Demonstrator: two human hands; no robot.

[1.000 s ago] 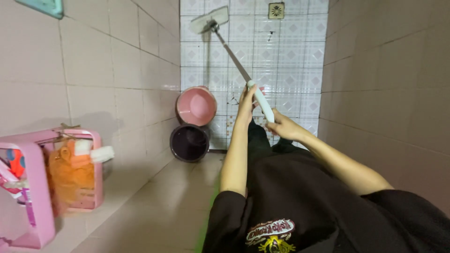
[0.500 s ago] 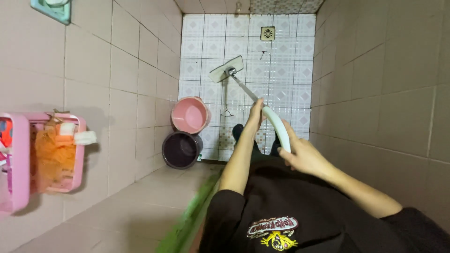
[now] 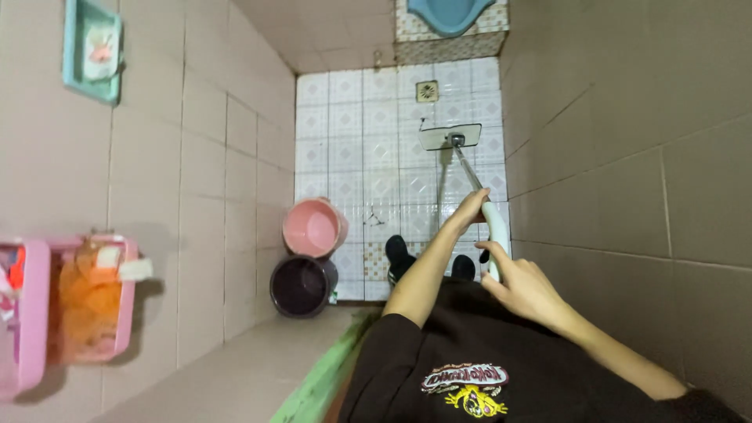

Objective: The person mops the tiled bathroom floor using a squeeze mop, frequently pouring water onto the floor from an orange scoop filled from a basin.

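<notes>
I hold a flat mop with both hands. Its head (image 3: 450,136) lies on the white patterned floor tiles (image 3: 360,164) near the right wall. A metal pole runs from it up to a white grip (image 3: 496,232). My left hand (image 3: 468,210) is closed on the upper end of the white grip. My right hand (image 3: 523,287) is wrapped round the grip's lower end, close to my black shirt (image 3: 470,368). My feet in dark shoes (image 3: 398,255) stand on the floor below.
A pink bucket (image 3: 313,227) and a dark bucket (image 3: 302,285) stand against the left tiled wall. A pink wall basket (image 3: 78,301) holds an orange sponge. A floor drain (image 3: 427,91), a blue squat toilet (image 3: 449,13) and a teal soap holder (image 3: 92,52) are further off.
The mop head has slid from the far left of the floor toward the right wall. Both hands shifted right with the handle, and the view rose toward the toilet.
</notes>
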